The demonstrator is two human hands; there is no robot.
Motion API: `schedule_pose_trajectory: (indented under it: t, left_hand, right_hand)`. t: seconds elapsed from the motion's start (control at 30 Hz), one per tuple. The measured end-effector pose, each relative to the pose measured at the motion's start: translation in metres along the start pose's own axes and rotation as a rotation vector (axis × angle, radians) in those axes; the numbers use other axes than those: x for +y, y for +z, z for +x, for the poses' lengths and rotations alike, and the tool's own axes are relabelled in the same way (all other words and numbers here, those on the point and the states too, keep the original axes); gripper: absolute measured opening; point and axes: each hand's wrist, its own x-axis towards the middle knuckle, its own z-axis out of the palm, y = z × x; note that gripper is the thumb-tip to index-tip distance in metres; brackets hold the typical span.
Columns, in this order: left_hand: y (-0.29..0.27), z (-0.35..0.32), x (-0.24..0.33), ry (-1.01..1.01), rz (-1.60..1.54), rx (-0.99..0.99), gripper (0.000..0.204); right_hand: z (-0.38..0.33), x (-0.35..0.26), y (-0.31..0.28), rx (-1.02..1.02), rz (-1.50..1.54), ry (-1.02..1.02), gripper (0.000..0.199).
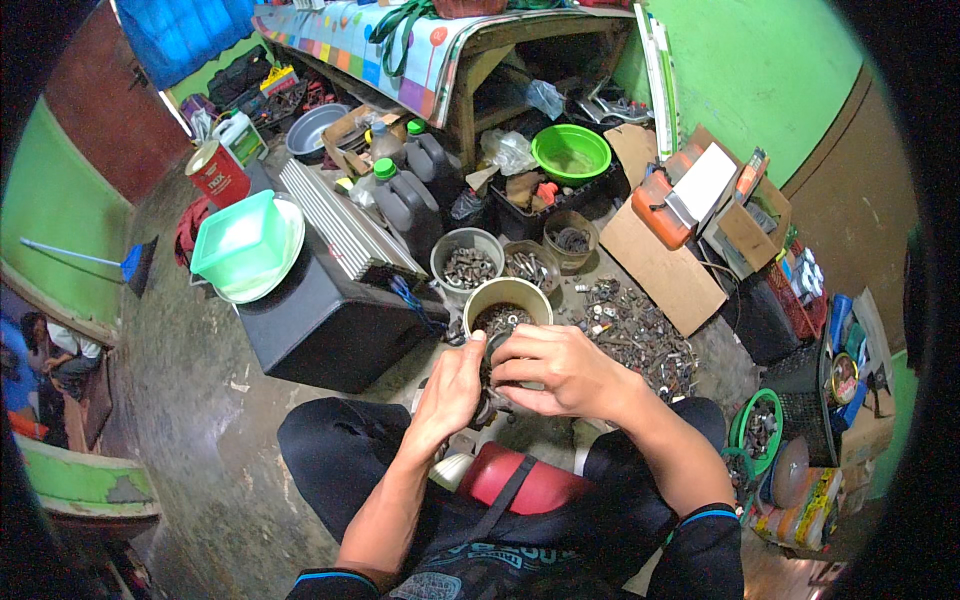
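My left hand (452, 388) is closed, its thumb pointing up along a dark rounded piece just in front of my lap. On the other side my right hand (560, 370) curls its fingers against the same piece. Fingers cover most of it, so its kind is hidden. Right beyond my fingertips stands a cream bucket (508, 291) with small metal parts in it. Behind that are a grey-white pail (467, 240) of bolts or similar pieces and a clear tub (532, 262) of hardware. Loose screws and metal bits (645, 345) lie heaped on the floor to the right.
A black box (320, 335) carries a green basin (240, 240) on the left. Dark jugs (405, 200) and a table with a colourful cloth (365, 50) stand beyond. Cardboard (665, 265), an orange case (660, 205) and baskets (762, 430) line the right. A person (72, 355) sits far left.
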Motion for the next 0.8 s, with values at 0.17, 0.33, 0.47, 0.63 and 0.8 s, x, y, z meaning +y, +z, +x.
schedule_pose_trajectory:
  t: [0.17, 0.33, 0.47, 0.63, 0.8]
  left_hand:
    - [-0.004, 0.008, -0.017, -0.076, -0.019, -0.019, 0.06]
    - [-0.004, 0.012, -0.019, -0.102, -0.353, 0.065, 0.049]
    - [-0.003, 0.008, -0.005, -0.075, -0.467, 0.154, 0.045]
    - [0.006, 0.006, -0.034, 0.097, -0.17, 0.452, 0.044]
    - [-0.003, 0.002, -0.014, 0.241, -0.357, 0.16, 0.043]
  right_hand:
    - [0.001, 0.01, -0.004, 0.199, 0.302, 0.144, 0.014]
    - [-0.008, 0.045, -0.007, 0.182, 0.174, 0.413, 0.014]
    - [-0.013, 0.069, 0.004, 0.155, 0.003, 0.467, 0.016]
    - [-0.002, 0.058, 0.0, 0.345, -0.103, 0.471, 0.019]
    - [0.008, 0.015, -0.014, 0.385, 0.08, 0.192, 0.021]
